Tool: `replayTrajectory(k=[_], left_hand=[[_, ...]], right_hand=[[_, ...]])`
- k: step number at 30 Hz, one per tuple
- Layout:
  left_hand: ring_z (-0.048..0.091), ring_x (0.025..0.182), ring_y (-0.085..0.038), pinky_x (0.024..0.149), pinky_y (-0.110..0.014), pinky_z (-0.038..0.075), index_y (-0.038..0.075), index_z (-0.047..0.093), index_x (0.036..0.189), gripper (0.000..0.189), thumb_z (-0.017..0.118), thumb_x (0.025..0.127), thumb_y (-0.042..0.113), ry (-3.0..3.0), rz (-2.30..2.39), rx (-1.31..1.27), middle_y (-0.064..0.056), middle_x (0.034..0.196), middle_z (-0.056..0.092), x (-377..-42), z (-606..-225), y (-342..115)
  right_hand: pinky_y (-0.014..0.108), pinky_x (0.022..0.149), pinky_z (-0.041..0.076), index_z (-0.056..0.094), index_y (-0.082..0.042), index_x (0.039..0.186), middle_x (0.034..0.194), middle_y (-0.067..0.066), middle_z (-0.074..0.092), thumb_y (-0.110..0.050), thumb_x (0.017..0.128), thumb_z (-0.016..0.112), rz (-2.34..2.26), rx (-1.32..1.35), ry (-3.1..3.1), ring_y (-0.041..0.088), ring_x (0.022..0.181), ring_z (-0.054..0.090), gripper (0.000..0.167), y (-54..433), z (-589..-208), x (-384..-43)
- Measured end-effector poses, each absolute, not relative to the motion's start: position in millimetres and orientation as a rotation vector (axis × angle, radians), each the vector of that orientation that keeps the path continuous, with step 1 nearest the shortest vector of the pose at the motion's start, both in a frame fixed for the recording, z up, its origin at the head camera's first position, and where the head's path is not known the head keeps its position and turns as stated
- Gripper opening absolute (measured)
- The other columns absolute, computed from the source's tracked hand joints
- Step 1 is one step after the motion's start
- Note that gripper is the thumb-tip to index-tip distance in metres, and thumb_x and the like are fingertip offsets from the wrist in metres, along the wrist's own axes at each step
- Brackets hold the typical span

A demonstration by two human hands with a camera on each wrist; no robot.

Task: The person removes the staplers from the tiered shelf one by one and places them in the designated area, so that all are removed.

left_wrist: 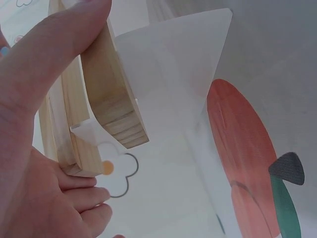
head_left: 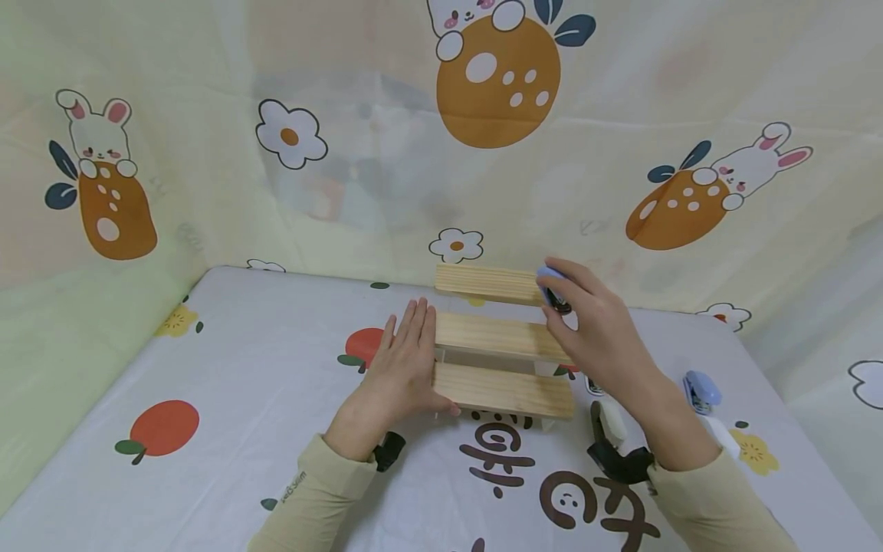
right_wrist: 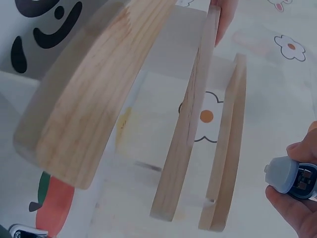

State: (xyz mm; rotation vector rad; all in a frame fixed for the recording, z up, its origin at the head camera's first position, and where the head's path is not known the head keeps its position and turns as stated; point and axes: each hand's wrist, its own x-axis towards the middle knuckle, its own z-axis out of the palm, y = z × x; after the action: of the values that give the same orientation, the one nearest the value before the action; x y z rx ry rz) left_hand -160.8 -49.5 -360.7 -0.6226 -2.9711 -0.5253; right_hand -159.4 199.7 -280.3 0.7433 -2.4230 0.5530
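Observation:
A stepped rack has three pale wooden slats, with the front slat [head_left: 507, 389] lowest, the middle slat [head_left: 500, 336] behind it and the back slat [head_left: 486, 282] farthest. Translucent side panels [left_wrist: 168, 59] join them. My left hand [head_left: 407, 368] lies along the slats' left ends, fingers extended, its thumb at the front slat's edge. Over the right end of the back slat in the head view, my right hand [head_left: 596, 322] pinches a small light-blue stapler [right_wrist: 282, 173] between thumb and fingers. Its dark, metal-lined side shows in the right wrist view.
A similar blue stapler [head_left: 702, 391] sits on the patterned cloth [head_left: 241, 399] to the right. Another small metallic-edged item [head_left: 594, 386] lies by the rack's right side, partly behind my right wrist. A printed curtain [head_left: 372, 184] rises just behind the rack.

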Motion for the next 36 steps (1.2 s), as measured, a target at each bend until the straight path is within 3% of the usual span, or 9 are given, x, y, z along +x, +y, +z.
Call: replayTrajectory(k=[15,28,31,34,36], left_hand=[[0.007,0.156,-0.032,0.126,-0.052,0.009,-0.004,0.011,0.157,0.145,0.092,0.054,0.058,-2.964,-0.496,-0.63,-0.019,0.166,0.009,-160.7,-362.0,-50.3],[0.007,0.156,-0.032,0.126,-0.052,0.009,-0.004,0.011,0.157,0.145,0.093,0.053,0.057,-2.954,-0.502,-0.639,-0.019,0.166,0.009,-160.1,-362.6,-50.8],[0.006,0.156,-0.031,0.126,-0.051,0.008,-0.004,0.011,0.157,0.146,0.093,0.053,0.057,-2.962,-0.504,-0.633,-0.019,0.166,0.009,-160.5,-362.3,-50.6],[0.007,0.156,-0.032,0.126,-0.052,0.009,-0.005,0.011,0.156,0.146,0.093,0.053,0.058,-2.958,-0.499,-0.632,-0.02,0.166,0.009,-160.7,-362.1,-50.4],[0.007,0.156,-0.032,0.126,-0.052,0.009,-0.004,0.011,0.157,0.146,0.092,0.053,0.058,-2.961,-0.496,-0.632,-0.02,0.166,0.009,-161.0,-362.4,-50.3]], right_hand=[[0.052,0.091,0.053,0.066,0.005,0.118,0.137,0.02,0.057,0.011,0.078,0.074,0.511,0.693,-2.426,0.037,0.12,0.059,0.041,213.2,-284.1,-150.7],[0.046,0.085,0.052,0.065,0.004,0.118,0.134,0.02,0.058,0.013,0.075,0.075,0.468,0.664,-2.418,0.037,0.113,0.062,0.045,234.8,-289.7,-143.2],[0.026,0.094,0.051,0.065,0.004,0.119,0.134,0.02,0.058,0.013,0.075,0.076,0.47,0.647,-2.429,0.037,0.112,0.062,0.046,239.5,-291.1,-141.4],[0.001,0.098,0.035,0.065,0.004,0.119,0.134,0.021,0.058,0.013,0.074,0.076,0.475,0.634,-2.428,0.037,0.109,0.063,0.047,244.4,-292.7,-140.2],[-0.007,0.096,0.024,0.065,0.004,0.119,0.135,0.021,0.058,0.013,0.074,0.075,0.475,0.625,-2.427,0.037,0.108,0.064,0.046,247.8,-293.6,-139.5]])
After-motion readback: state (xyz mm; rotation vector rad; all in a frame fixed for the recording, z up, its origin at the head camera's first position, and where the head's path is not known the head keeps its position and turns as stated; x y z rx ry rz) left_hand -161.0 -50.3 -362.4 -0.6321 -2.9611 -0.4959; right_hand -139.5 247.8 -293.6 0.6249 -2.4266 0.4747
